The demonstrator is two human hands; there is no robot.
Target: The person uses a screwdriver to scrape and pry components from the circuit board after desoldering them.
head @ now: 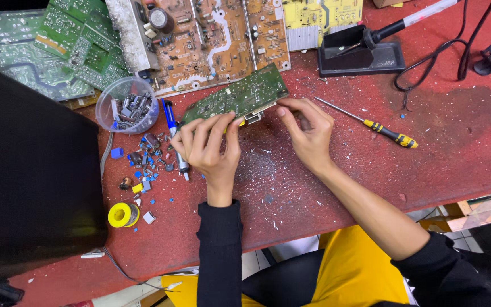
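Gripping a small green rectangular circuit board (240,96) between them, both bare hands work over the red speckled tabletop (456,142). Left hand (207,145) has its fingers curled around the board's near-left edge; right hand (309,129) pinches the board's right end with fingertips and thumb. The board is tilted, held just above the table near its middle. Left of the hands lie a blue-handled tool (173,128), scattered small components (143,165) and a clear plastic cup of parts (127,105) — nearer still, a yellow solder spool (121,215). Right of the hands rests a yellow-and-black-handled screwdriver (370,123); far right — a black soldering-iron stand (359,54).
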